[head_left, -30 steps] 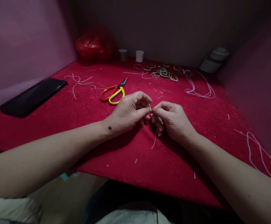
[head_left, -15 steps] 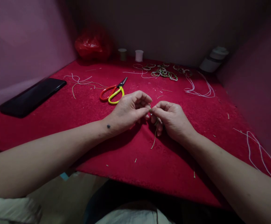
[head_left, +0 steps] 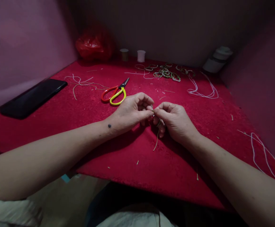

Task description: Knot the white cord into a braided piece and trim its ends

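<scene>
Above the red cloth, my left hand and my right hand meet at their fingertips. Between them is a small piece of knotted cord, pale and olive-green, mostly covered by my fingers. Both hands pinch it, thumb against forefinger. One loose cord end hangs below my right fingers. Scissors with one red and one yellow handle lie just beyond my left hand, blades pointing away. Several braided cord loops, green and white, lie farther back.
A black phone lies at the left. At the back stand a red plastic bag, an olive spool and a white spool. A white bottle is back right. Loose white threads and cord scraps are scattered about.
My left thumb has shifted slightly to the right, toward my right fingertips. Otherwise both hands keep nearly the same place, still pinching the cord piece.
</scene>
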{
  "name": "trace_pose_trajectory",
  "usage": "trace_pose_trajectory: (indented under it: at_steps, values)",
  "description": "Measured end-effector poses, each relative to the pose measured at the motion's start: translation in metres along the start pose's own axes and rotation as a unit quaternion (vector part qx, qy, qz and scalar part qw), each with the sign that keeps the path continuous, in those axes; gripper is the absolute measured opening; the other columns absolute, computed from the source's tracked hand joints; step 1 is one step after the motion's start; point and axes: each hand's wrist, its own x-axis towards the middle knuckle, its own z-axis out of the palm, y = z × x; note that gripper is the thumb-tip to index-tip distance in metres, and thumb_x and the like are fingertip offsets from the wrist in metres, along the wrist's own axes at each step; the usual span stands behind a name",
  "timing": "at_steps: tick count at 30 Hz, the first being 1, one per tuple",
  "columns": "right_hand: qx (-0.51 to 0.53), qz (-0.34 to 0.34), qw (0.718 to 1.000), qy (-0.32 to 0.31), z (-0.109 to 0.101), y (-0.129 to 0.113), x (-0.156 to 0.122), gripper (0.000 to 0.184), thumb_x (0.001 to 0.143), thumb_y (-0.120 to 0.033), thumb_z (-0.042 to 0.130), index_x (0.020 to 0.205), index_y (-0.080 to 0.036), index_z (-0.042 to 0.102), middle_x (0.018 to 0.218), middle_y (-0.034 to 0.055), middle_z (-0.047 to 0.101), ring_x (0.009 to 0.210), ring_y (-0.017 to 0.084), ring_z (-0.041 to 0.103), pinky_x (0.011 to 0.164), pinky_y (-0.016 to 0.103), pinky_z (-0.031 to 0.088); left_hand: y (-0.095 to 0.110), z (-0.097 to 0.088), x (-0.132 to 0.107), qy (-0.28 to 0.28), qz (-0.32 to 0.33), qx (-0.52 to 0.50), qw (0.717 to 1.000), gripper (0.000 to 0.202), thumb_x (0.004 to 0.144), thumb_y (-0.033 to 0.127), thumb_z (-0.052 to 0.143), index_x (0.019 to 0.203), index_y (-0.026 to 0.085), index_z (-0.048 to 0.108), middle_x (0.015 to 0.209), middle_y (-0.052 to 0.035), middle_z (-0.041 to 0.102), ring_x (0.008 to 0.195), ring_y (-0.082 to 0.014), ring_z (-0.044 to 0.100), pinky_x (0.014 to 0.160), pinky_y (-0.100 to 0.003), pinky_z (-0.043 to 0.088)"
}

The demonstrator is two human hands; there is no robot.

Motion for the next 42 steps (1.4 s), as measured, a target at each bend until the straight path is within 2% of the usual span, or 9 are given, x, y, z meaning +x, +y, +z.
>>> trace_pose_trajectory:
  at_steps: [10,13,19,24,27,29,35,42]
  values:
    - [0.022,0.002,1.000,-0.012,-0.002,0.001,-0.001,0.017,0.080,-0.025,0.060,0.067,-0.017,0.055,0.054,-0.0034,0.060,0.029,0.006,0.046,0.028,0.019,0.039,-0.002,-0.003,0.000,-0.005,0.000,0.005,1.000,0.014,0.077,0.000,0.056,0.083,0.013,0.055,0.057,0.0038,0.058,0.045,-0.0062,0.054,0.045,-0.018,0.043]
    - [0.023,0.003,1.000,-0.016,-0.003,0.001,-0.001,0.016,0.081,-0.025,0.061,0.068,-0.017,0.056,0.056,-0.0032,0.060,0.031,0.007,0.047,0.028,0.019,0.040,0.001,-0.005,0.000,-0.011,-0.020,0.008,1.000,0.011,0.079,0.004,0.056,0.084,0.013,0.056,0.055,0.0039,0.058,0.041,-0.0063,0.052,0.040,-0.018,0.040]
    - [0.041,0.003,0.999,-0.023,-0.005,0.002,-0.001,0.014,0.082,-0.027,0.061,0.073,-0.017,0.057,0.058,-0.0036,0.062,0.032,0.007,0.048,0.030,0.019,0.040,0.003,-0.008,0.001,0.015,-0.071,-0.004,0.997,0.010,0.079,0.003,0.057,0.082,0.013,0.056,0.053,0.0032,0.058,0.035,-0.0055,0.049,0.034,-0.017,0.036]
    - [0.037,-0.003,0.999,-0.022,-0.005,0.004,-0.001,0.017,0.083,-0.031,0.063,0.074,-0.018,0.057,0.058,-0.0038,0.062,0.033,0.006,0.049,0.031,0.018,0.039,-0.007,-0.013,0.005,-0.035,-0.126,-0.122,0.984,0.004,0.078,0.010,0.062,0.079,0.013,0.060,0.052,0.0014,0.058,0.037,-0.0059,0.050,0.035,-0.017,0.038]
    - [0.038,-0.005,0.999,-0.030,-0.005,0.003,-0.001,0.020,0.083,-0.034,0.063,0.074,-0.017,0.057,0.059,-0.0040,0.061,0.034,0.006,0.049,0.032,0.018,0.040,-0.010,-0.012,0.006,-0.036,-0.141,-0.190,0.971,0.005,0.077,0.010,0.064,0.075,0.013,0.060,0.052,0.0018,0.056,0.041,-0.0057,0.051,0.035,-0.016,0.038]
    - [0.041,0.002,0.998,-0.036,-0.005,0.003,-0.001,0.021,0.083,-0.035,0.064,0.075,-0.017,0.057,0.059,-0.0041,0.061,0.034,0.006,0.049,0.032,0.018,0.040,-0.010,-0.010,0.006,-0.038,-0.144,-0.200,0.968,0.006,0.076,0.010,0.064,0.075,0.014,0.060,0.051,0.0022,0.055,0.040,-0.0057,0.050,0.035,-0.016,0.038]
    - [0.047,0.014,0.998,-0.040,-0.004,0.002,-0.001,0.022,0.083,-0.037,0.064,0.075,-0.017,0.057,0.059,-0.0041,0.061,0.034,0.006,0.048,0.033,0.018,0.040,-0.009,-0.009,0.005,-0.039,-0.124,-0.171,0.977,0.006,0.077,0.012,0.063,0.076,0.015,0.058,0.051,0.0029,0.056,0.039,-0.0056,0.049,0.036,-0.016,0.037]
    - [0.079,0.026,0.996,-0.043,-0.006,0.004,-0.001,0.020,0.083,-0.034,0.063,0.075,-0.017,0.057,0.059,-0.0049,0.061,0.033,0.006,0.048,0.032,0.018,0.040,-0.001,-0.008,0.002,-0.033,-0.090,-0.059,0.994,0.002,0.081,0.015,0.058,0.079,0.014,0.057,0.053,0.0034,0.058,0.035,-0.0053,0.050,0.035,-0.016,0.036]
